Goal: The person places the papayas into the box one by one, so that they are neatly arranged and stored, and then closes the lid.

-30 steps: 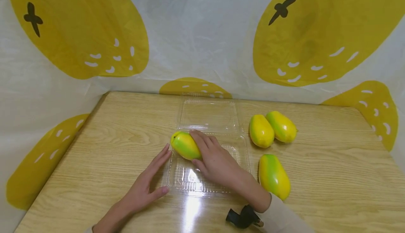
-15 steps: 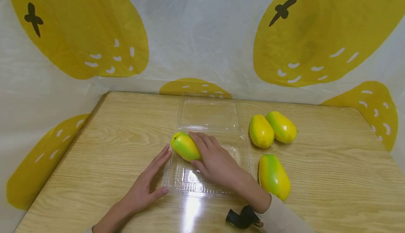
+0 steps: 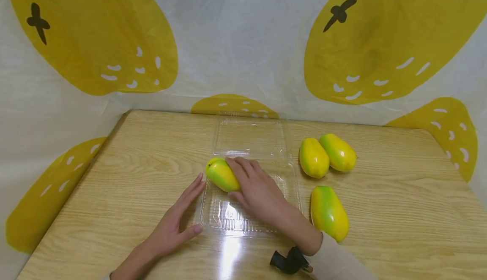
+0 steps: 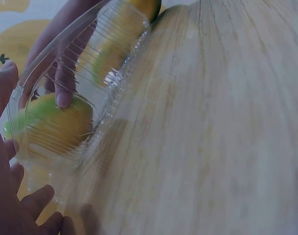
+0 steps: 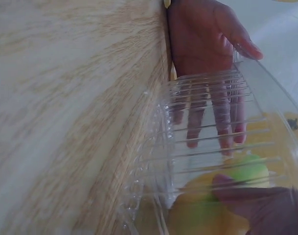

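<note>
A glossy yellow-green papaya [image 3: 220, 175] lies in the back left part of a clear plastic clamshell box [image 3: 204, 214]. My right hand [image 3: 260, 189] grips its right end from above, thumb at the near side. In the left wrist view the papaya [image 4: 65, 125] shows through the ribbed wall, with the right thumb [image 4: 64, 93] on it. My left hand [image 3: 173, 227] is at the box's left edge, fingers straight and thumb spread. Through the plastic in the right wrist view, the left hand's fingers [image 5: 219, 117] appear extended along the box wall.
The box's lid [image 3: 251, 138] lies folded open toward the back. Right of the box are two touching papayas [image 3: 314, 158] and a single papaya [image 3: 330, 212] nearer me. A black strap-like object [image 3: 289, 261] sits by my right wrist. A lemon-print cloth [image 3: 243, 39] hangs behind the wooden table [image 3: 399, 212].
My right hand has shifted very slightly to the left on the papaya. The left hand, the box and the other papayas stay where they were.
</note>
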`<state>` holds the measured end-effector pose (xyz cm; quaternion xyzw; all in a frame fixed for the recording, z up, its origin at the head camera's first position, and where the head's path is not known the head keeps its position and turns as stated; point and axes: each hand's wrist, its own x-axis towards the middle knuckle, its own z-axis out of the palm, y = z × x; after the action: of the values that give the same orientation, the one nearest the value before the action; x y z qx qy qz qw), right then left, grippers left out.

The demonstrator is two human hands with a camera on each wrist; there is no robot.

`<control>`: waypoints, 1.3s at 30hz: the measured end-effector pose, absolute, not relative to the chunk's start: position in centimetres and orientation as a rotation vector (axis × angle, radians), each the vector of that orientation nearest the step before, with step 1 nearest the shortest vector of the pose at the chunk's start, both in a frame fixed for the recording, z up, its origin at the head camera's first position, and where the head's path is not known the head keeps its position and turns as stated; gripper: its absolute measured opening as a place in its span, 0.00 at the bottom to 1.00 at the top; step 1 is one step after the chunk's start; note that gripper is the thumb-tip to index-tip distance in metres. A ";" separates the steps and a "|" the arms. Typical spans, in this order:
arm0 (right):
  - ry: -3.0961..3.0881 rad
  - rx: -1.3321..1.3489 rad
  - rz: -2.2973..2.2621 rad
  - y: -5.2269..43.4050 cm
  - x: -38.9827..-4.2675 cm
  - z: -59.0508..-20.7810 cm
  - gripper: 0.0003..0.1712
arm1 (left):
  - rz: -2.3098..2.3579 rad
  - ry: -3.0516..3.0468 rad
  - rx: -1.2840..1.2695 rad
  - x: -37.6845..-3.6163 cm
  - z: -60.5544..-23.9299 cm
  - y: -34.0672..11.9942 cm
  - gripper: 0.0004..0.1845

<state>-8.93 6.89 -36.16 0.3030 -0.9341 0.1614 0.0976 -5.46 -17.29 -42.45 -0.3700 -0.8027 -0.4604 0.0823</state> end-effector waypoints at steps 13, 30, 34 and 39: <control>-2.785 0.871 0.483 6.9 -8.7 -36.1 0.45 | -1.378 -2.419 -1.086 -5.3 -42.4 -17.3 0.42; -2.784 0.882 0.538 7.5 -8.3 -35.6 0.43 | -1.388 -2.407 -1.095 -5.3 -42.5 -17.2 0.42; -2.812 0.874 0.541 7.6 -8.1 -35.4 0.42 | -1.388 -2.410 -1.092 -5.3 -42.4 -17.2 0.42; -2.844 0.861 0.518 7.5 -8.1 -35.4 0.41 | -1.384 -2.409 -1.093 -5.3 -42.4 -17.3 0.42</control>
<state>-8.11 7.53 -35.39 0.2849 -0.9410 0.1715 0.0628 -5.32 -17.27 -42.38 -0.3651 -0.8044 -0.4622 0.0781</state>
